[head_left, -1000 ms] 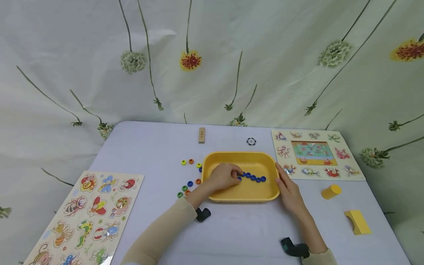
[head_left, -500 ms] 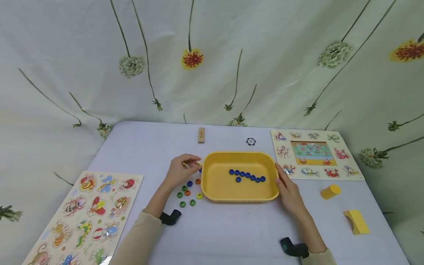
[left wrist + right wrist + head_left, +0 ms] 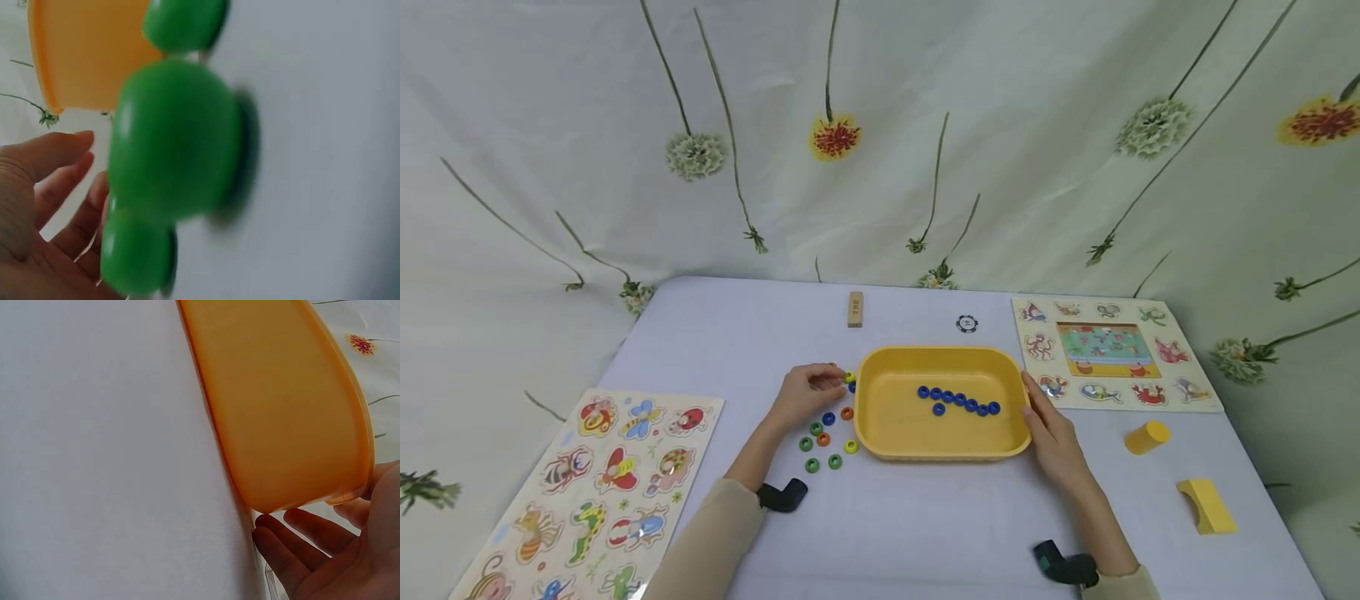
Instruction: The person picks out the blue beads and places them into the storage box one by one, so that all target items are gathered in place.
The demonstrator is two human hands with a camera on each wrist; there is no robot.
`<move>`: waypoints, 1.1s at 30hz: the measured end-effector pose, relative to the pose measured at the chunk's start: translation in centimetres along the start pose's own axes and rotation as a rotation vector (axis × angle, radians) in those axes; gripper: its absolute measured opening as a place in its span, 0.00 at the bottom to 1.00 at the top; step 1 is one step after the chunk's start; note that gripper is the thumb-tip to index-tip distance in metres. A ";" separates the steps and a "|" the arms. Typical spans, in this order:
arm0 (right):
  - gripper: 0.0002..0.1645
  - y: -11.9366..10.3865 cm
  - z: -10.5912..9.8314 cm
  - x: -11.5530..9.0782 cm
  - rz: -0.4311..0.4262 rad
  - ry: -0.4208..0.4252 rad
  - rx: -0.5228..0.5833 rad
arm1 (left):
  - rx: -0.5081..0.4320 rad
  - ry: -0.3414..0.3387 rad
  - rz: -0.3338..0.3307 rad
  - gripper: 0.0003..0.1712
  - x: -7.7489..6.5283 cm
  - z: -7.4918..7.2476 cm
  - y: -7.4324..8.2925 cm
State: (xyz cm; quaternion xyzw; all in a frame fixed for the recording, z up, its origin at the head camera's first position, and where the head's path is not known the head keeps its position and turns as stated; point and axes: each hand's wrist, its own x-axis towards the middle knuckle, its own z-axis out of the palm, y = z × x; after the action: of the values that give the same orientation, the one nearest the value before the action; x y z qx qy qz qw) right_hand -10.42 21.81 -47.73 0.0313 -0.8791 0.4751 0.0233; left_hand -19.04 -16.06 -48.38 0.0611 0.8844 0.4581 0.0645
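Observation:
My left hand point(image 3: 808, 393) is left of the yellow tray point(image 3: 943, 445), fingertips beside a yellow bead point(image 3: 849, 377) and a blue bead point(image 3: 852, 387). In the left wrist view its fingers point(image 3: 81, 212) are loosely bent, nothing showing between them. Large, blurred green beads point(image 3: 175, 140) partly hide them. My right hand point(image 3: 1058, 437) holds the tray's right end, thumb at the rim and fingers point(image 3: 294, 550) along the outer wall. Inside the tray, several blue beads point(image 3: 960, 400) form a slanting row, with one blue bead point(image 3: 938, 409) just below it.
Loose green, orange, blue and yellow beads lie left of the tray. An insect puzzle board point(image 3: 595, 492) is at left, a sea-animal board point(image 3: 1116, 354) at back right. A wooden block point(image 3: 855, 309), poker chip point(image 3: 967, 323), yellow cylinder point(image 3: 1147, 437) and yellow arch point(image 3: 1207, 506) stand around.
My left hand has left the tray's inside, leaving a blue bead there, and moved left to the loose beads, then slightly lower. My right hand has stayed at the tray's end.

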 end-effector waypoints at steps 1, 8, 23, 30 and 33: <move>0.28 0.0 0.0 0.0 -0.002 0.000 0.001 | 0.025 -0.006 -0.004 0.13 0.0 0.2 0.0; 0.28 0.1 0.2 -0.1 0.003 -0.004 -0.007 | 0.241 0.014 -0.024 0.15 0.1 1.3 0.2; 0.28 0.2 0.3 0.0 -0.004 -0.013 0.001 | 0.046 0.131 -0.013 0.12 -0.5 0.5 1.5; 0.28 0.1 0.1 0.0 0.003 -0.009 -0.009 | -0.062 0.127 0.129 0.11 -0.7 -0.2 6.1; 0.28 0.0 0.1 0.0 -0.007 -0.005 -0.006 | -0.045 0.013 0.169 0.10 -0.5 1.1 8.0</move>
State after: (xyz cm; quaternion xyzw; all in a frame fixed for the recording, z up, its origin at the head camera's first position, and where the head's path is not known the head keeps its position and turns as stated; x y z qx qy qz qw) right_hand -10.43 21.77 -47.79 0.0355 -0.8804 0.4723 0.0229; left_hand -17.98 -10.66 -42.49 0.1310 0.8660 0.4822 0.0210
